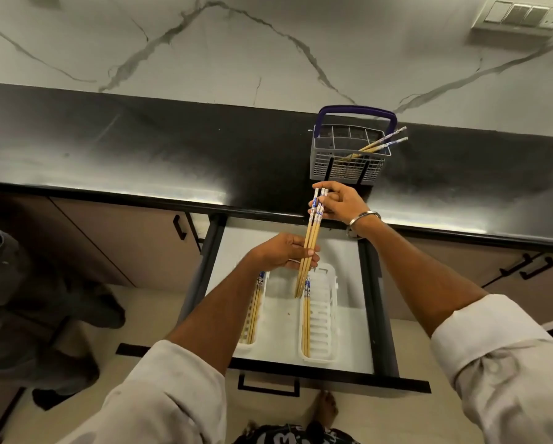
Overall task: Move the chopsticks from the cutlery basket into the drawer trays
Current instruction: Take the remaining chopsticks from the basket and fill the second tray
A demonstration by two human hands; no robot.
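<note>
A small bundle of wooden chopsticks (312, 238) with blue-and-white tops is held by both hands above the open drawer (348, 251). My right hand (339, 203) pinches the patterned top ends; my left hand (284, 251) grips the lower part. The tips hang just over the right white tray (324, 318), which holds chopsticks (306, 328) along its left side. The left white tray (252, 315) also holds chopsticks, partly hidden by my left forearm. On the black counter behind, the grey cutlery basket (348, 161) with a blue handle still contains two chopsticks (384, 144) leaning right.
The black countertop (140, 149) runs across the view below a marble wall. The drawer front with its black handle (268, 386) juts toward me. A dark shape sits on the floor at the left (28, 315). My foot (323, 408) stands below the drawer.
</note>
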